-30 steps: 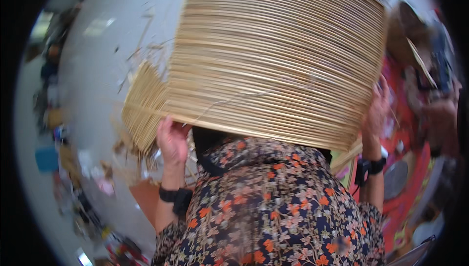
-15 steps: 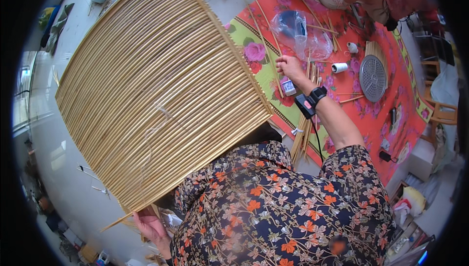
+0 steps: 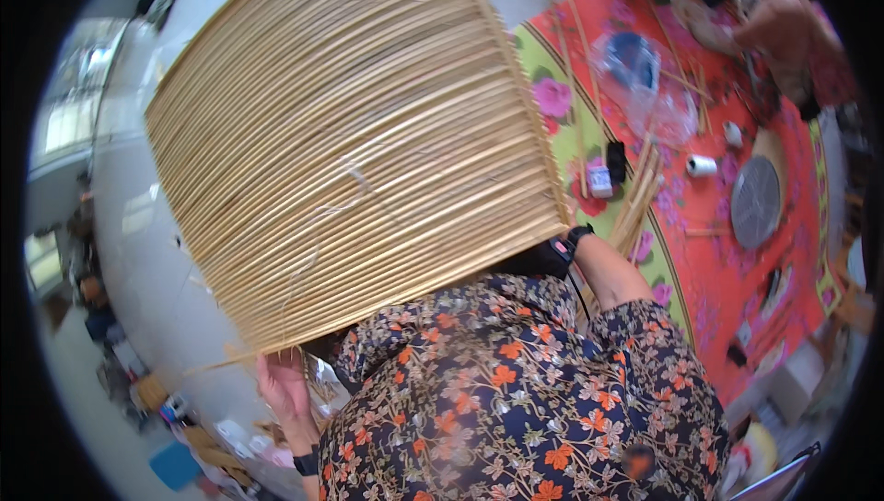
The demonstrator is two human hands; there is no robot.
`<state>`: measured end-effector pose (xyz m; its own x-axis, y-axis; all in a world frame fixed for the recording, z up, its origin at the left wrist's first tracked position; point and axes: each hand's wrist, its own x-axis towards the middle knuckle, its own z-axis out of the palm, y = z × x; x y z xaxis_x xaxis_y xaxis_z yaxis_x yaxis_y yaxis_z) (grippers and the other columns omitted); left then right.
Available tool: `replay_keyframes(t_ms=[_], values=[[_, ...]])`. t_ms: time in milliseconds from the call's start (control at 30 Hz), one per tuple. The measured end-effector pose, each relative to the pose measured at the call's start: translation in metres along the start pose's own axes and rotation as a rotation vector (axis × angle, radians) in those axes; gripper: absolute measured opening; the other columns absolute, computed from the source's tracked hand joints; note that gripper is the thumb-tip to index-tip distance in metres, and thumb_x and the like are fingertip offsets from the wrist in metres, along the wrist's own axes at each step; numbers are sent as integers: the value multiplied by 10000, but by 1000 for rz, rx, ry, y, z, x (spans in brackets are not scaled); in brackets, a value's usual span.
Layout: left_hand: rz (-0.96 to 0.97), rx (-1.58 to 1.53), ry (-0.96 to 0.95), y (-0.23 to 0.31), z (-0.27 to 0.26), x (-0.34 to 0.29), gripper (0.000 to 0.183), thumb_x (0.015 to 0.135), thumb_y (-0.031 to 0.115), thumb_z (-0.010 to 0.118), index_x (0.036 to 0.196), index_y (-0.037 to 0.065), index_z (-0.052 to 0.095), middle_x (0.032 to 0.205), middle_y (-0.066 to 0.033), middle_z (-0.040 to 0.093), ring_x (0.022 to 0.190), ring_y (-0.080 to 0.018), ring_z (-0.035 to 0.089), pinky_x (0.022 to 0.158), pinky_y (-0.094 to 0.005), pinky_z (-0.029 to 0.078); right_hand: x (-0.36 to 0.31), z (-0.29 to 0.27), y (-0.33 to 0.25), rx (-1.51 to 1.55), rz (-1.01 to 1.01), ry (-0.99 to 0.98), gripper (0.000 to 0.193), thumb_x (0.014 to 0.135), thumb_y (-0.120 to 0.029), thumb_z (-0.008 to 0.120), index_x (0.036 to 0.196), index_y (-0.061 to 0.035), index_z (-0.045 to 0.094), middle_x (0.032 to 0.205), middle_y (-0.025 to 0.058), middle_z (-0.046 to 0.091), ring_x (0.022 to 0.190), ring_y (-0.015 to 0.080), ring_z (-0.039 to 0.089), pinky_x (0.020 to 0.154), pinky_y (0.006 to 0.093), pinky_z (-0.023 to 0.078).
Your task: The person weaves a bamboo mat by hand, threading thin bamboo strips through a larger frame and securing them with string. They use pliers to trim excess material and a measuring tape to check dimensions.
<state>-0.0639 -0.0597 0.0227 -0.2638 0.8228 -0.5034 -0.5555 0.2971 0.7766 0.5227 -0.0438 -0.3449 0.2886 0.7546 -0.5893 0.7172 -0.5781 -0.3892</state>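
Two hands steadied the big woven bamboo-strip panel point(image 3: 354, 146) upright over the lap: the left hand point(image 3: 284, 389) curled under its lower corner, the right hand point(image 3: 564, 225) at its far edge, fingers hidden, grip unclear.

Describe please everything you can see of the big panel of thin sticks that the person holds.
The stick panel is a large, flat, roughly square sheet of many thin, pale straw-coloured sticks laid side by side, crossed by faint binding threads. It is held up and tilted, hiding much of the floor. The left hand grips its lower corner, where loose stick ends jut out; the right hand is hidden behind its right lower edge.
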Motion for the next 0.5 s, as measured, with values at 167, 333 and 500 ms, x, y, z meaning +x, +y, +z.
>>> replay_keyframes(t_ms=[167,333,500], values=[[17,20,59,-9,-13,1,344,1038,268,588,1306,53,598,1270,-111,683,1136,-279,667,956,-437,572,16,-5,14,-250,-86,-105,255,914,-222,624,1074,-42,709,1075,216,731,1028,377,710,848,480,567],[33,3,65,-13,-9,4,297,1047,273,578,1261,69,603,1221,-133,695,1090,-291,692,914,-454,591,14,-1,37,-426,-156,-176,227,918,-198,611,1048,-56,730,1068,213,733,1014,373,712,832,482,568],[46,31,67,-6,2,-5,288,1052,273,569,1253,68,590,1198,-135,704,1082,-291,699,919,-466,587,11,7,60,-572,-234,-226,211,922,-174,597,1022,-70,751,1061,209,735,1000,370,713,816,483,568]])
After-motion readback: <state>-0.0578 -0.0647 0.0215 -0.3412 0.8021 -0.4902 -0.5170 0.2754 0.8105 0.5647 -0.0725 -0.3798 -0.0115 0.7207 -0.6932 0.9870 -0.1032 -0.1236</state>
